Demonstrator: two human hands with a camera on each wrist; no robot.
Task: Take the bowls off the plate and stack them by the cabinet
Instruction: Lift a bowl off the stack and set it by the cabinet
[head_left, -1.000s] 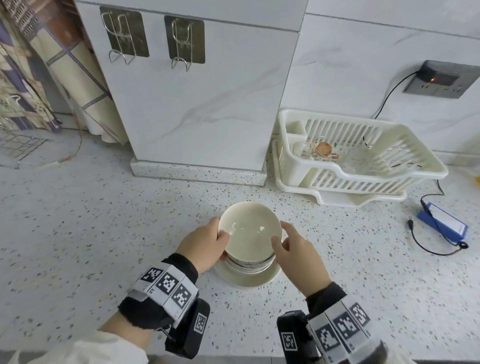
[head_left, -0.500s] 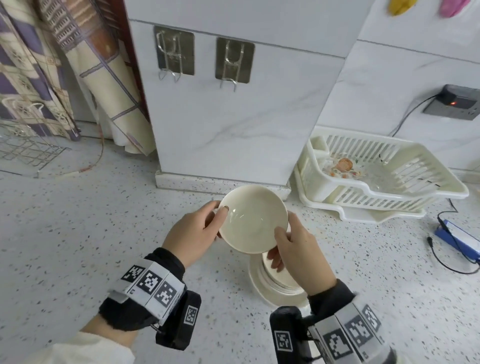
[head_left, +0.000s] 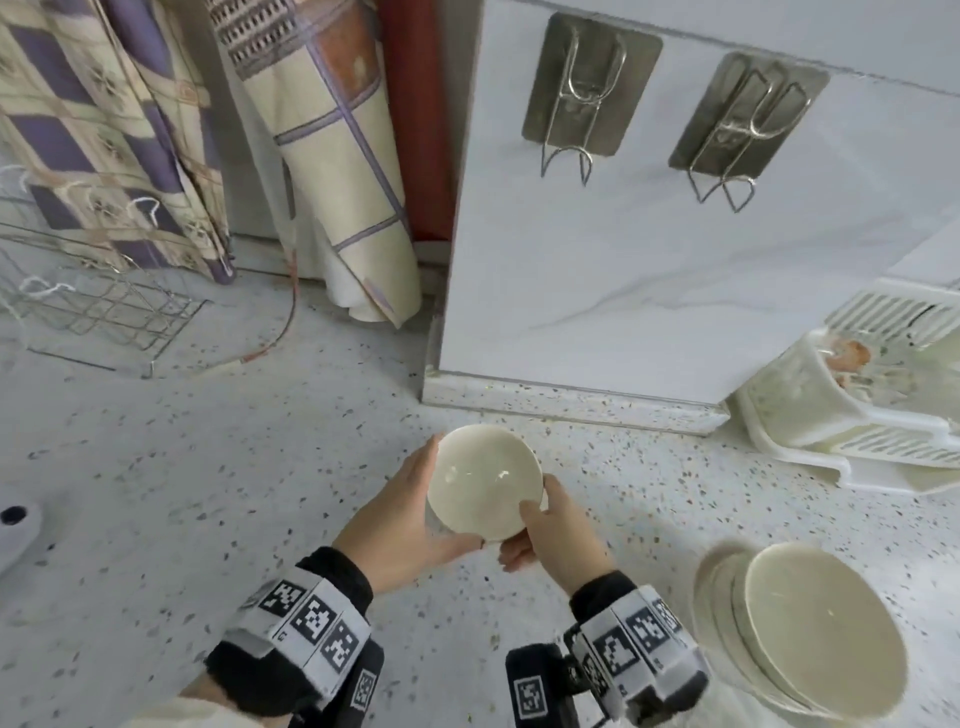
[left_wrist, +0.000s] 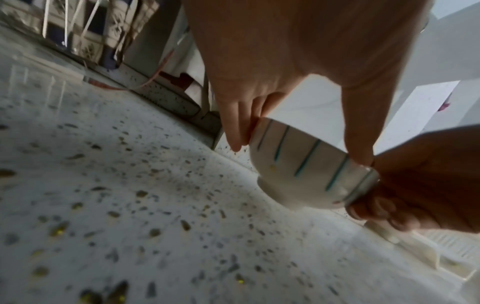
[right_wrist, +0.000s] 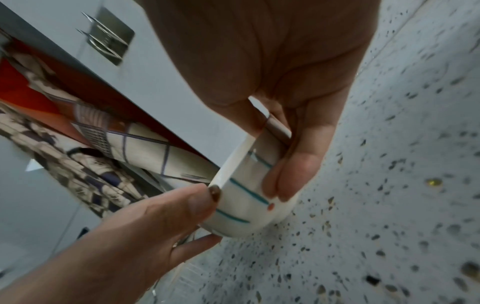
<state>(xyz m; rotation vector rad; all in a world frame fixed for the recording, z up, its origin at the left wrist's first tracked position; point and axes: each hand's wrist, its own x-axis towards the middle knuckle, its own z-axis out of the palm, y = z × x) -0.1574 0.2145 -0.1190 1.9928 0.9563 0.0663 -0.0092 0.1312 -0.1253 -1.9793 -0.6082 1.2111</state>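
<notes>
A cream bowl (head_left: 483, 480) with teal stripes on its outside (left_wrist: 306, 166) (right_wrist: 246, 197) hangs just above the speckled counter, in front of the white cabinet (head_left: 649, 270). My left hand (head_left: 410, 519) grips its left rim, thumb over the edge and fingers along the outside. My right hand (head_left: 550, 535) grips the near right rim the same way. At the lower right the remaining bowls (head_left: 821, 634) sit nested on the plate (head_left: 709, 577), blurred.
A white dish rack (head_left: 857, 400) stands right of the cabinet. Two metal hooks (head_left: 587, 93) hang on the cabinet face. A wire rack (head_left: 93, 306) and patterned cloth (head_left: 332, 156) fill the back left. A white object (head_left: 15, 530) lies at the left edge.
Both hands lifted the top bowl off the stack and carried it left and forward toward the cabinet. The plate with the other bowls now lies at the lower right.
</notes>
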